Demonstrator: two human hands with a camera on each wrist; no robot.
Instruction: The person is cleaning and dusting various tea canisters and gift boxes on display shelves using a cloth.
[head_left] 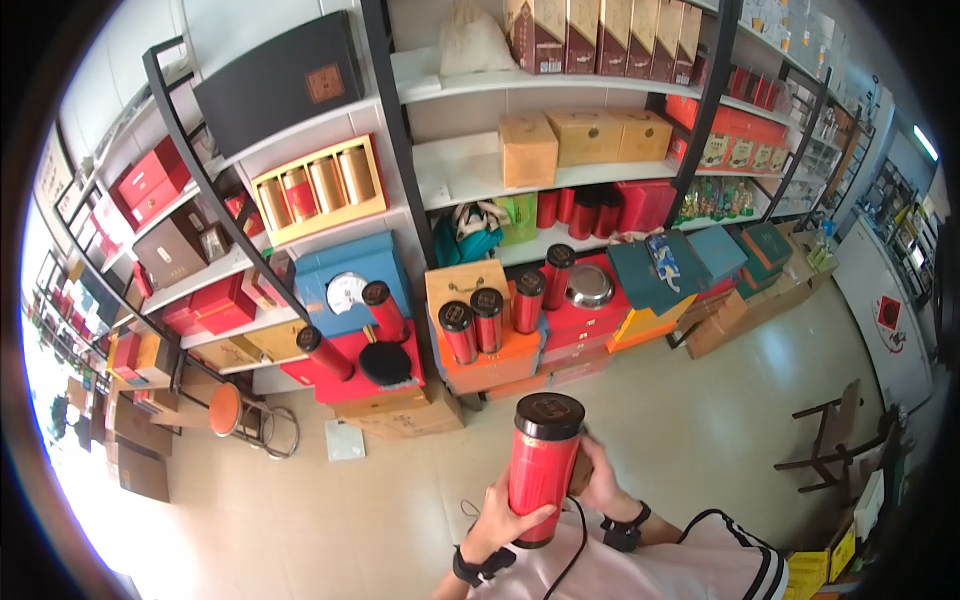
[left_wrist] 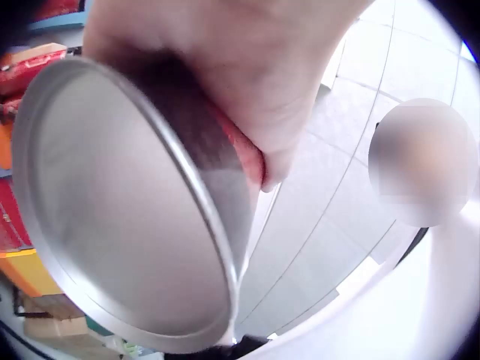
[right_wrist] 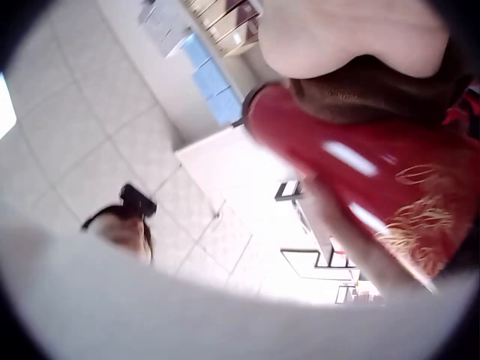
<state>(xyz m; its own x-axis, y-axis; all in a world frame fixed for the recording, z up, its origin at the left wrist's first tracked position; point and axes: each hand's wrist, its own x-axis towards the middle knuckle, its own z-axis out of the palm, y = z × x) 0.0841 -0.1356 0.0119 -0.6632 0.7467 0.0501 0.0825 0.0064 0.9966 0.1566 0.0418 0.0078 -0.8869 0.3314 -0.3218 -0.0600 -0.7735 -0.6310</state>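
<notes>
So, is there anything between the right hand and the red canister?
Yes, a brown cloth lies between the right hand and the side of the red canister. The left hand grips the canister directly, with nothing visible between.

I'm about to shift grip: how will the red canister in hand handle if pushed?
The red canister looks apt to slip, glossy as it is. Its metallic-looking base suggests a stiff body. Being tall and round, it may tip if stood up and pushed high, or roll if laid down.
</notes>
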